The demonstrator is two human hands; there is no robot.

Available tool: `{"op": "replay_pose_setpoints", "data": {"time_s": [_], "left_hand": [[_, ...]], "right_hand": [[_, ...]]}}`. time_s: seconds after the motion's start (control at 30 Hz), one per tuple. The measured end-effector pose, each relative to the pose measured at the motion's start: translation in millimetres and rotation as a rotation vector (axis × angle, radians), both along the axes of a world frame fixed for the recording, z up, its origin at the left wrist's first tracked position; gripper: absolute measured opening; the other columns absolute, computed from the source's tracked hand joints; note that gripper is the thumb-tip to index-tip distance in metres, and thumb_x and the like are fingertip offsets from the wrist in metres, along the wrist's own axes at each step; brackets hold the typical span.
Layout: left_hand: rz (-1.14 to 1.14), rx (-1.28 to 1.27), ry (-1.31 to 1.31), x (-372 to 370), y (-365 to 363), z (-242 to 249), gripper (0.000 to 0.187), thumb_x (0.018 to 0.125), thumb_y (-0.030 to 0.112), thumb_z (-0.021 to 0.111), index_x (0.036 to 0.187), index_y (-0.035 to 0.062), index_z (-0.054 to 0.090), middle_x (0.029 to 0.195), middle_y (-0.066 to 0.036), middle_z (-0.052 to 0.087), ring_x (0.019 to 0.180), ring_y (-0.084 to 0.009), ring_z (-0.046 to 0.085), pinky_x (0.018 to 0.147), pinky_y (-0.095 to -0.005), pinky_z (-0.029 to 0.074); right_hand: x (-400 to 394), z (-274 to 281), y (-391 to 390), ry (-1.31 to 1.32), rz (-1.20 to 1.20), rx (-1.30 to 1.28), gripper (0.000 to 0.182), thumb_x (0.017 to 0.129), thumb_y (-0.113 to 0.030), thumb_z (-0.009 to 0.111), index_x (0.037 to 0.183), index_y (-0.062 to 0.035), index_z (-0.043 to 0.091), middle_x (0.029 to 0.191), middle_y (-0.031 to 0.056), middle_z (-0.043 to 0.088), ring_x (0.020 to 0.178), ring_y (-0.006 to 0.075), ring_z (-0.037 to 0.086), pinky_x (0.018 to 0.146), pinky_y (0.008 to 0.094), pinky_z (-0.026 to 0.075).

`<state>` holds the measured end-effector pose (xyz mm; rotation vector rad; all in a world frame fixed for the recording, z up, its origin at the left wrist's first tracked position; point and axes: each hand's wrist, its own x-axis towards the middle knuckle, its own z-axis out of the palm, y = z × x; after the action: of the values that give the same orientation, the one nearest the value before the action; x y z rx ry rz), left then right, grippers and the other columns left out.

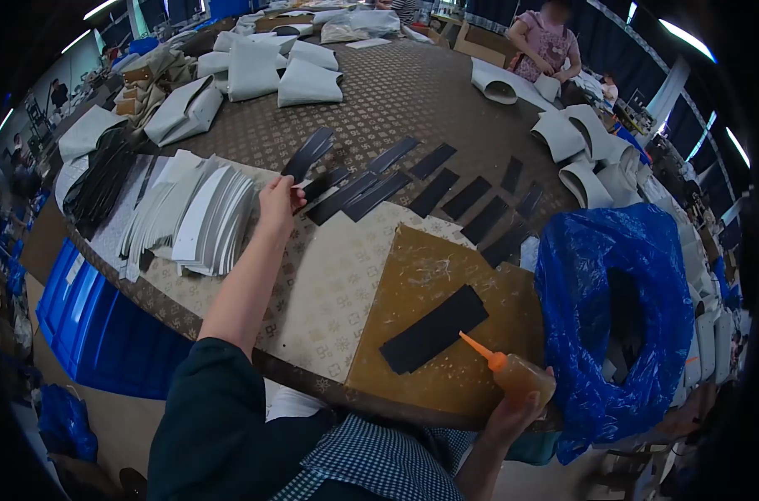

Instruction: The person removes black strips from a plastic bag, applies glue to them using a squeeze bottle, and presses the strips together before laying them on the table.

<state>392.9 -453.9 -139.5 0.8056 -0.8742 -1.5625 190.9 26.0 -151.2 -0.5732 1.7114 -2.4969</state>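
Observation:
In my right hand (517, 409) is a squeeze glue bottle (523, 381), its orange nozzle pointing up and left. The tip ends beside a small stack of black strips (434, 329) lying on a brown board (421, 259). My left hand (281, 200) reaches out over the table, fingers pinched at the end of a black strip (324, 181). More black strips (309, 153) lie just beyond those fingers. Shiny black strips (378, 194) and matte ones (467, 198) are spread in rows to the right of that hand.
Fanned white-grey pieces (212, 219) and a black bundle (99, 184) stand left of my arm. A blue plastic bag (563, 275) lines an opening at the right. Folded pale pieces (254, 71) are piled at the back. A co-worker (546, 46) stands across the table.

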Motion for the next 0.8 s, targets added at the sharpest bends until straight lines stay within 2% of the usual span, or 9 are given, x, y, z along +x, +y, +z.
{"op": "replay_pose_setpoints", "data": {"time_s": [0.1,0.4,0.43,0.53,0.57,0.7,0.73,0.77,0.8], "left_hand": [[0.040,0.051,0.005,-28.4,-42.1,-2.7,0.005,0.088,0.010,0.053,0.085,0.0071,0.054,0.068,-0.004,0.055,0.059,-0.0136,0.057,0.049,-0.0275,0.050],[-0.182,0.056,-0.179,-116.6,-112.5,-9.0,0.004,0.086,0.009,0.054,0.085,0.0067,0.057,0.070,-0.004,0.058,0.054,-0.0137,0.057,0.045,-0.0276,0.047],[-0.188,0.071,-0.237,-122.6,-117.7,-12.3,0.009,0.086,0.013,0.055,0.088,0.0044,0.058,0.069,-0.005,0.059,0.053,-0.0137,0.056,0.044,-0.0282,0.046],[-0.288,-0.009,-0.707,-120.9,-117.1,-8.4,0.011,0.088,0.015,0.055,0.087,0.0048,0.059,0.071,-0.004,0.059,0.054,-0.0125,0.053,0.044,-0.0268,0.043],[-0.215,-0.044,-0.785,-118.9,-115.5,-8.2,0.019,0.087,0.018,0.057,0.098,0.0033,0.060,0.071,-0.005,0.060,0.052,-0.0123,0.052,0.043,-0.0263,0.041],[-0.038,-0.274,-0.768,-93.1,-91.0,-5.4,0.032,0.088,0.024,0.060,0.113,0.0031,0.058,0.070,-0.002,0.058,0.050,-0.0091,0.047,0.041,-0.0258,0.037],[-0.108,-0.351,-0.764,-86.7,-83.2,-9.0,0.030,0.090,0.022,0.059,0.113,0.0023,0.059,0.069,-0.001,0.057,0.048,-0.0074,0.045,0.041,-0.0240,0.035],[-0.225,-0.413,-0.587,-86.3,-70.3,-15.0,0.015,0.091,0.016,0.057,0.099,0.0044,0.062,0.065,0.001,0.055,0.046,-0.0056,0.044,0.040,-0.0220,0.033],[-0.307,-0.435,-0.530,-84.4,-47.9,-10.0,0.015,0.091,0.016,0.057,0.098,0.0040,0.062,0.065,0.001,0.055,0.047,-0.0058,0.044,0.042,-0.0220,0.034]], "right_hand": [[0.3,-0.1,-1.2,-0.015,-0.022,0.005,0.073,0.087,-0.045,0.059,0.141,-0.0044,0.031,0.124,0.0155,0.047,0.114,0.0291,0.050,0.098,0.0423,0.044],[3.8,9.8,-6.9,-0.080,-0.068,0.019,0.078,0.083,-0.048,0.063,0.139,-0.0040,0.031,0.122,0.0136,0.047,0.112,0.0270,0.052,0.096,0.0408,0.046],[1.8,7.3,-6.1,-0.080,-0.063,0.006,0.079,0.082,-0.048,0.063,0.139,-0.0037,0.031,0.120,0.0132,0.048,0.112,0.0266,0.052,0.096,0.0398,0.046],[2.4,9.2,-8.8,-0.098,-0.052,-0.018,0.081,0.080,-0.047,0.065,0.139,-0.0032,0.032,0.119,0.0124,0.049,0.112,0.0254,0.052,0.096,0.0387,0.046],[3.3,11.5,-9.7,-0.107,-0.054,-0.024,0.081,0.080,-0.047,0.066,0.139,-0.0031,0.032,0.119,0.0122,0.049,0.112,0.0251,0.052,0.096,0.0387,0.046],[0.6,7.4,-6.2,-0.145,0.033,-0.110,0.080,0.078,-0.041,0.071,0.138,-0.0027,0.034,0.119,0.0101,0.051,0.112,0.0231,0.052,0.096,0.0375,0.046],[-1.2,3.5,-2.8,-0.144,0.041,-0.166,0.079,0.077,-0.038,0.072,0.138,-0.0026,0.035,0.119,0.0092,0.052,0.112,0.0222,0.053,0.096,0.0364,0.046],[-3.3,0.6,0.1,-0.160,0.058,-0.209,0.075,0.079,-0.032,0.072,0.138,-0.0026,0.036,0.119,0.0084,0.052,0.111,0.0211,0.053,0.095,0.0351,0.046],[-4.9,-2.0,1.8,-0.166,0.059,-0.256,0.071,0.080,-0.026,0.071,0.137,-0.0027,0.037,0.119,0.0076,0.052,0.110,0.0201,0.053,0.094,0.0337,0.046]]}}
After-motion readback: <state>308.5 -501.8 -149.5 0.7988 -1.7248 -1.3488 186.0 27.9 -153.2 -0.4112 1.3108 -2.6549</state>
